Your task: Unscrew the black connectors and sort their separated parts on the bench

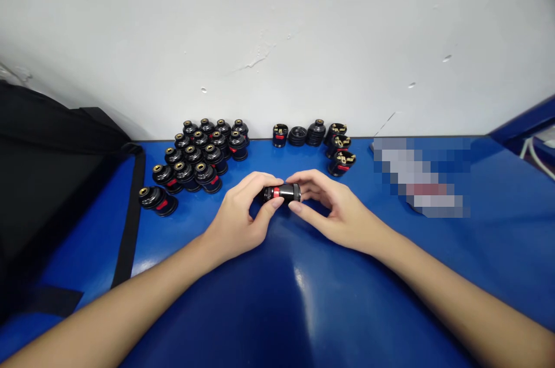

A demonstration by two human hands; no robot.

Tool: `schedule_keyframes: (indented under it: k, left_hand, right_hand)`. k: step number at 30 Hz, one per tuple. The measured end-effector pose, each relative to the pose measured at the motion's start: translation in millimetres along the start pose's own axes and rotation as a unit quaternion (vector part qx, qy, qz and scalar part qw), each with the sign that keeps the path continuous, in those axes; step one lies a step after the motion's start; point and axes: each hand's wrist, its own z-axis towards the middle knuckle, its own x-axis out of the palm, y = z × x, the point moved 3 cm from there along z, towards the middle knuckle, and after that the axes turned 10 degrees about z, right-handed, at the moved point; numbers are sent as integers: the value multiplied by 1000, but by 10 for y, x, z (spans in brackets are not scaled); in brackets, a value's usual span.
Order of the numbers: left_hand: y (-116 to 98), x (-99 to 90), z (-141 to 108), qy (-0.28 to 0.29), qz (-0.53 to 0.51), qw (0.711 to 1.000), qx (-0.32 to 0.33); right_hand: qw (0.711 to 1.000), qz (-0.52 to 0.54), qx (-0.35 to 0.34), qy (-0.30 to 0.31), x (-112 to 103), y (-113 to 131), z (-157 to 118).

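A black lamp socket point(287, 192) with a red part on its side lies level between my two hands, just above the blue table. My left hand point(243, 212) is closed on its left end, thumb in front and fingers over the top. At the ribbed ring on the right end, my right hand point(336, 206) curls its thumb and fingers around the socket. Part of the left end is hidden by my left fingers. Beyond my left hand stand several similar black lamp sockets point(208, 177) with brass threaded tops and red parts.
Along the wall sit a socket core point(280, 137) with brass contacts, black ribbed rings point(297, 137) and a black cap point(316, 134). More cores point(341, 164) stand right of them. A blurred-out object point(416, 177) lies right; a black bag point(56, 154) with straps occupies the left.
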Motion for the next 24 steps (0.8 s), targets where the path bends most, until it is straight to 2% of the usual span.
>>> schedule_keyframes:
  k: [9,15,24]
  left_hand:
    - [42,24,-10,22,-53,998,-36]
    - [90,30,-17,36,-102,992,-58]
    - [106,25,-21,42,-111,991,-53]
  right_hand:
    - [999,2,-11,-32,-44,-5,-13]
    - [999,6,-18,-30,-46,-19,-14]
    - [999,-5,-30,-25,-33,8,-24]
